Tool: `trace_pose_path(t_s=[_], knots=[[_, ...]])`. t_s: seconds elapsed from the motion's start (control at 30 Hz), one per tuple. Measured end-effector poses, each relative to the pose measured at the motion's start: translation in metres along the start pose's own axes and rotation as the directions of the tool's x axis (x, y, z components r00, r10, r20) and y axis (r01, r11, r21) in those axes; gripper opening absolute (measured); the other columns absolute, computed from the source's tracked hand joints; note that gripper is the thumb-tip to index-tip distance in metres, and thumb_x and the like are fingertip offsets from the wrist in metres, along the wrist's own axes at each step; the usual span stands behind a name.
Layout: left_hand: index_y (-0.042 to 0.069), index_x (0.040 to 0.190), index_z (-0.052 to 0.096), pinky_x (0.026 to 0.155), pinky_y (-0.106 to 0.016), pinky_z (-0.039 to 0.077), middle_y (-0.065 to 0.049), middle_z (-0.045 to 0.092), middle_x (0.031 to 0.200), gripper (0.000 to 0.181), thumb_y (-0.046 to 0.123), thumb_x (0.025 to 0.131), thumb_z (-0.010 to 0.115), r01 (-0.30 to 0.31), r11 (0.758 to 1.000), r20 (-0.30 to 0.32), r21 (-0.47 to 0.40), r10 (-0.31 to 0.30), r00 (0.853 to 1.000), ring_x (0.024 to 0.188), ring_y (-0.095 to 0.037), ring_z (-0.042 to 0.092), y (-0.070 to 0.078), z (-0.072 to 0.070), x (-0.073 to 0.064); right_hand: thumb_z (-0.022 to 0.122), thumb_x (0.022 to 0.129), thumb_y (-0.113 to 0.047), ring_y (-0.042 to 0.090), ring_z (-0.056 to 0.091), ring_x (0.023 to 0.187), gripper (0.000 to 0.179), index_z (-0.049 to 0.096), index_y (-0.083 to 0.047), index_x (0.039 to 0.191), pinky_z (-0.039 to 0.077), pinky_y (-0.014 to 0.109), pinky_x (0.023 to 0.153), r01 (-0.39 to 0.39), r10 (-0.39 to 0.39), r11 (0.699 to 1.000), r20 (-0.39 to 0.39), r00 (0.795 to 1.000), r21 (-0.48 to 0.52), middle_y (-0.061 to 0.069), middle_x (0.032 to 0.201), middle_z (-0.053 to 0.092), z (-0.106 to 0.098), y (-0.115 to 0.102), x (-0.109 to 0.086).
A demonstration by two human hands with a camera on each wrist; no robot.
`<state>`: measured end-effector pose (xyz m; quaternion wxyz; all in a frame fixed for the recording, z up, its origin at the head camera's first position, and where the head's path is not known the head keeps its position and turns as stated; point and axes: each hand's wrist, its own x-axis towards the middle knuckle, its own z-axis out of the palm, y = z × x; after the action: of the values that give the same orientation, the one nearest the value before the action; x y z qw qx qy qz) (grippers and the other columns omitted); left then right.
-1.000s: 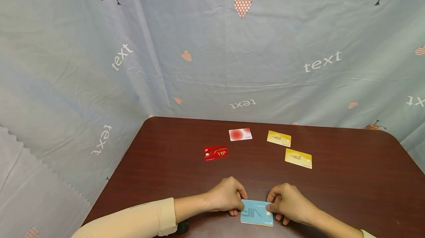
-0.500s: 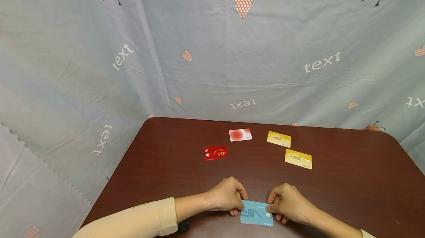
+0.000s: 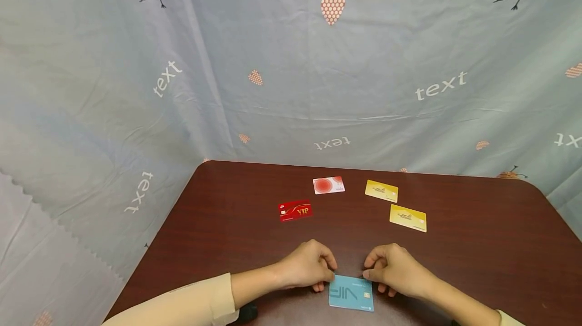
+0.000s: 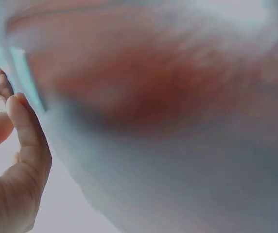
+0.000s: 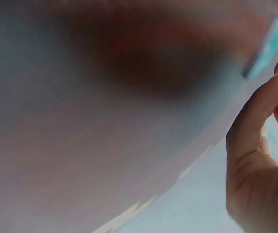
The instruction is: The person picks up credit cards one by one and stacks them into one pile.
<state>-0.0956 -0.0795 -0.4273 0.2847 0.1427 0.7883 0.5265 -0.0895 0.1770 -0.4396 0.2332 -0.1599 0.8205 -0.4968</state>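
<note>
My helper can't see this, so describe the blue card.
On the dark brown table, look nearest the camera. Between the left hand and right hand is the blue card, marked VIP. Only it is blue; the cards farther back show red, yellow or white.

The table (image 3: 236, 235) is dark reddish brown with a faint wood grain, its far corners rounded. Five items show on it, all lying flat. Toward the far edge is a white card (image 3: 329, 185) with a red round pattern; nearer and to its left sits a red card (image 3: 295, 210) with gold lettering. To the right lie two yellow cards (image 3: 408, 218) — just apart, the nearer one set farther right. Well nearer the front is a blue card (image 3: 349, 295) — marked VIP.
</note>
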Motion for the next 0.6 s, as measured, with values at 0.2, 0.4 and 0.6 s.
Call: trace_pose_path(t_s=[0.2, 0.4, 0.6], knots=[[-0.003, 0.096, 0.073, 0.052, -0.029, 0.057, -0.013, 0.067, 0.066, 0.007, -0.003, 0.09, 0.076, -0.067, 0.997, -0.051, 0.044, 0.07, 0.996, 0.05, -0.016, 0.061, 0.013, -0.016, -0.004, 0.076, 0.096, -0.014, 0.02, 0.062, 0.062, 0.013, 0.07, -0.003, 0.098, 0.05, 0.027, 0.047, 0.03, -0.03, 1.0, -0.02, 0.999, -0.004, 0.009, 0.077, 0.067, -0.015, -0.014, 0.008], [-0.006, 0.102, 0.072, 0.058, -0.038, 0.06, -0.013, 0.067, 0.072, 0.013, 0.0, 0.09, 0.073, -0.117, 0.991, -0.134, 0.058, 0.124, 0.983, 0.057, -0.022, 0.063, 0.016, -0.034, -0.004, 0.075, 0.097, -0.017, 0.024, 0.063, 0.071, 0.018, 0.07, -0.001, 0.104, 0.054, 0.031, 0.054, 0.025, -0.024, 0.999, -0.055, 0.998, 0.02, 0.012, 0.084, 0.067, -0.026, -0.025, 0.016], [-0.004, 0.108, 0.072, 0.062, -0.035, 0.057, -0.011, 0.068, 0.077, 0.017, 0.001, 0.091, 0.072, -0.14, 0.988, -0.237, 0.062, 0.151, 0.96, 0.067, -0.029, 0.066, 0.019, -0.054, -0.004, 0.074, 0.098, -0.017, 0.028, 0.064, 0.078, 0.023, 0.068, 0.002, 0.109, 0.056, 0.033, 0.061, 0.055, -0.055, 0.998, -0.094, 0.994, -0.002, 0.015, 0.088, 0.068, -0.029, -0.031, 0.03]])
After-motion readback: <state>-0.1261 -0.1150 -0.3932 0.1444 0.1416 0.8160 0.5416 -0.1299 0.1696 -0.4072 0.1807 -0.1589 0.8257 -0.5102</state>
